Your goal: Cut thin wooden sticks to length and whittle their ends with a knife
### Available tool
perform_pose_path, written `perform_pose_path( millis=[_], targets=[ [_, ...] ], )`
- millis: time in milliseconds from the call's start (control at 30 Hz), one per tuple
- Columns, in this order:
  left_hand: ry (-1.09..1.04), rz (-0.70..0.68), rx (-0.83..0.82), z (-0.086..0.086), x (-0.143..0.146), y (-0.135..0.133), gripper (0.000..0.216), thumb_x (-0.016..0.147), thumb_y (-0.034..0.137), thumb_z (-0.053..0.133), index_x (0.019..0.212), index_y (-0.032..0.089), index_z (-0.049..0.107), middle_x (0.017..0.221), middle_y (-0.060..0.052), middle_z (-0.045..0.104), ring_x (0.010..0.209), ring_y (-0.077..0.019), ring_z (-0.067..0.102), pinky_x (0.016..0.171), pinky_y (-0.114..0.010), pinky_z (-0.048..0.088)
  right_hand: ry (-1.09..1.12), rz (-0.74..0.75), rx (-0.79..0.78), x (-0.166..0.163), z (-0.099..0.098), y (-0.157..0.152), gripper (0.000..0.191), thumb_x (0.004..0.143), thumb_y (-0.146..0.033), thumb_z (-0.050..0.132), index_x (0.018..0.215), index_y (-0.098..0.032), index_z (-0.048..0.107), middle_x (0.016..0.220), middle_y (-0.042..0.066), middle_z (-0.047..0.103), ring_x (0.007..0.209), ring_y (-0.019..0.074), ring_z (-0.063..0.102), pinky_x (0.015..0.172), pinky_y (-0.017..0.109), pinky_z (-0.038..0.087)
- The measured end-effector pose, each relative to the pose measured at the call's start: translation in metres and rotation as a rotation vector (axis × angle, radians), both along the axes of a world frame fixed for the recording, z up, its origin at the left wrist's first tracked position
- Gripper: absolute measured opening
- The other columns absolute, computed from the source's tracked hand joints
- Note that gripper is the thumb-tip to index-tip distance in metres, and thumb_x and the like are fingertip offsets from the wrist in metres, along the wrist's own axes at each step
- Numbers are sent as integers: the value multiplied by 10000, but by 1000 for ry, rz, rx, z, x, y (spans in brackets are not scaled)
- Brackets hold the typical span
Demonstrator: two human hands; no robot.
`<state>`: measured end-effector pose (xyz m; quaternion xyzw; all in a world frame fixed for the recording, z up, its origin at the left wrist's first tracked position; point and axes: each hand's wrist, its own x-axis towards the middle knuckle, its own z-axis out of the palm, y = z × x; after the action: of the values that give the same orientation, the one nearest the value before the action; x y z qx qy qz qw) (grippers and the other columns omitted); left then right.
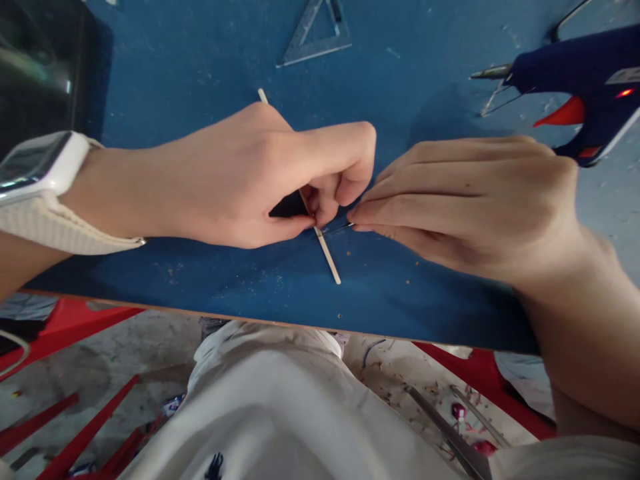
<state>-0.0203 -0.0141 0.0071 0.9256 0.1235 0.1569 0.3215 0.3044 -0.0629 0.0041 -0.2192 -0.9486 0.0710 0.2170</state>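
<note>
A thin, pale wooden stick (329, 257) lies at a slant on the blue tabletop. My left hand (250, 177) pinches it near its lower part between thumb and fingers and covers most of its middle; both ends show. From the right, my right hand (470, 200) has its fingertips pressed together on a small, thin metal blade (343, 227). The blade's tip meets the stick just below my left thumb, where a dark mark crosses the wood. Most of the blade is hidden by my fingers.
A blue glue gun (550, 70) with a red trigger and a lit red light sits at the upper right. A clear set square (315, 52) lies at the top. A dark object (45, 67) fills the upper left corner. The table's front edge (175, 312) runs near my body.
</note>
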Motion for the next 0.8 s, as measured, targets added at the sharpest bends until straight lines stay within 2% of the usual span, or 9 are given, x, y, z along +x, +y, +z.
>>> perform_pose_path(
  millis=[167,300,533,800],
  targets=[
    [3,-6,-48,-2,0,6,172,1256,198,441,1306,223,604,1156,71,915,1086,-90,924,923,-210,583,-4,-22,7,-2,-5,-2,305,1192,-117,886,1404,-294,755,1331,-41,945,1170,252,926,963,480,763],
    [-2,-2,-72,-5,3,7,173,1228,184,443,1290,220,600,1139,78,913,1074,-70,897,932,-205,547,4,-28,15,-2,-6,-2,290,1206,-130,875,1390,-318,752,1329,-67,944,1146,232,925,956,467,763],
    [13,18,-109,-5,4,7,189,1214,202,442,1290,220,614,1152,98,915,1093,-73,893,1004,-236,579,5,-68,4,-2,-6,-4,223,1235,-177,868,1363,-331,770,1290,-100,936,1112,197,918,915,420,745],
    [-4,-1,-118,-5,3,7,155,1214,172,475,1284,222,604,1152,71,918,1087,-68,876,986,-226,587,16,-23,-4,1,-8,-1,247,1224,-167,869,1397,-324,788,1294,-73,938,1170,209,925,1010,411,786]
  ],
)
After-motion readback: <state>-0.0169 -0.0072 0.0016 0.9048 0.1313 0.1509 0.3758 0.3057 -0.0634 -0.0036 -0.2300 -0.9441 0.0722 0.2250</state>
